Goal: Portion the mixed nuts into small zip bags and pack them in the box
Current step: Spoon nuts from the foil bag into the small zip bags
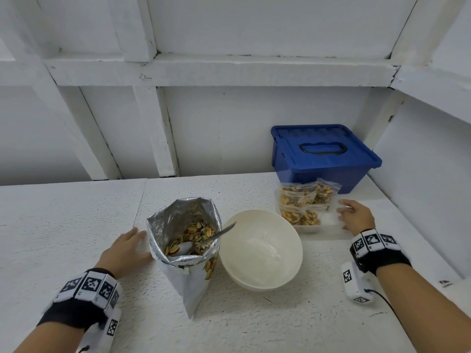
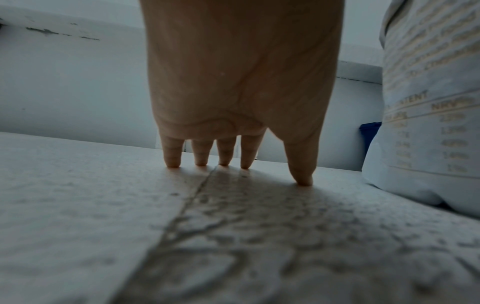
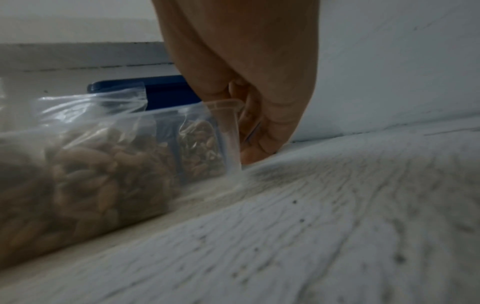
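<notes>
An open silver foil bag of mixed nuts (image 1: 183, 250) stands mid-table with a metal spoon (image 1: 214, 236) leaning in it. My left hand (image 1: 132, 240) lies flat and relaxed on the table just left of the bag (image 2: 428, 102), its fingertips (image 2: 172, 162) down on the surface and holding nothing. At the right, a clear plastic box (image 1: 328, 225) holds several small zip bags of nuts (image 1: 298, 202). My right hand (image 1: 351, 215) grips that box's right end (image 3: 231, 127), fingers curled round the corner beside the zip bags (image 3: 91, 164).
An empty white bowl (image 1: 260, 250) sits between the foil bag and the clear box. A blue lidded storage box (image 1: 321, 154) stands behind the clear box against the back wall. White walls close in at the back and right.
</notes>
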Demonstrator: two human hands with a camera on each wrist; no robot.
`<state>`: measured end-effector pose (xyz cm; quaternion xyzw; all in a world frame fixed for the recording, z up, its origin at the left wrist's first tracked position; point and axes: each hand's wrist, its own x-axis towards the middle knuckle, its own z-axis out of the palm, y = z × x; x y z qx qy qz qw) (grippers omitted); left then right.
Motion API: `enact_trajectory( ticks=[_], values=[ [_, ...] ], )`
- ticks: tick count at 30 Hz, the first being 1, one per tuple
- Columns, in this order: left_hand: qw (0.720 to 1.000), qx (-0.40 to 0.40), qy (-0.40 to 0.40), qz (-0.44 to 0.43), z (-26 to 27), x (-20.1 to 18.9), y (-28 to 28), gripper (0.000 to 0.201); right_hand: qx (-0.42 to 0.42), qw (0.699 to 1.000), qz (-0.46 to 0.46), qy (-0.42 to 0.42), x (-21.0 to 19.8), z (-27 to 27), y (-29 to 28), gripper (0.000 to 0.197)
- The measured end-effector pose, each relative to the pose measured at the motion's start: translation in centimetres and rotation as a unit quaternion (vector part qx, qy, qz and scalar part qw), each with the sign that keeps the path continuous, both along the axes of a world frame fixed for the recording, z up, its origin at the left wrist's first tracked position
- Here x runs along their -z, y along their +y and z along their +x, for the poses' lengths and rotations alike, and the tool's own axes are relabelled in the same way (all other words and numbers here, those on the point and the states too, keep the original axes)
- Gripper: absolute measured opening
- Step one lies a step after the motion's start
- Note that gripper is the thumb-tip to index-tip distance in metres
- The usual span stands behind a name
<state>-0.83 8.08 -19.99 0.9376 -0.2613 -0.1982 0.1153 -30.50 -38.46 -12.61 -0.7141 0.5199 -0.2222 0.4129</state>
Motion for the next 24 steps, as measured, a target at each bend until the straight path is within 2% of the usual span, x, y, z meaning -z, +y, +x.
enact_trajectory(
  ticks=[4, 6, 8, 10, 12, 16, 18, 20, 24],
  values=[
    [1.0, 0.013, -0.011, -0.002, 0.1, 0.1, 0.0, 0.09, -0.007, 1.0, 0.004, -0.003, 0.0, 0.7, 0.9, 0.033],
    [1.0, 0.011, -0.007, -0.003, 0.2, 0.2, 0.1, 0.09, -0.005, 0.999, -0.019, 0.025, -0.7, 0.7, 1.5, 0.035],
    [1.0, 0.017, -0.008, 0.006, 0.9, 1.0, 0.4, 0.085, -0.009, 0.992, -0.1, 0.076, -1.5, 0.7, 2.3, 0.039],
    [1.0, 0.025, -0.011, 0.011, 2.0, 2.3, 0.9, 0.078, -0.028, 0.978, -0.193, 0.074, -2.7, 0.8, 4.1, 0.039],
    [1.0, 0.024, -0.01, 0.004, 2.3, 2.8, 1.1, 0.082, -0.088, 0.966, -0.241, 0.03, -4.2, 1.1, 6.6, 0.033],
    [1.0, 0.017, -0.016, -0.014, 0.4, 0.6, 0.1, 0.091, -0.277, 0.937, -0.212, -0.007, -6.8, 1.3, 13.1, 0.027],
    [1.0, 0.009, -0.014, -0.026, -0.2, 0.0, -0.2, 0.094, -0.364, 0.911, -0.193, 0.035, -6.6, 1.5, 15.3, 0.025],
    [0.999, 0.004, -0.013, -0.031, -0.5, -0.3, -0.4, 0.093, -0.412, 0.885, -0.18, 0.118, -5.9, 2.0, 16.6, 0.029],
    [0.999, -0.003, -0.012, -0.035, -0.7, -0.4, -0.5, 0.093, -0.455, 0.829, -0.168, 0.278, -4.4, 3.4, 18.0, 0.057]
  ],
)
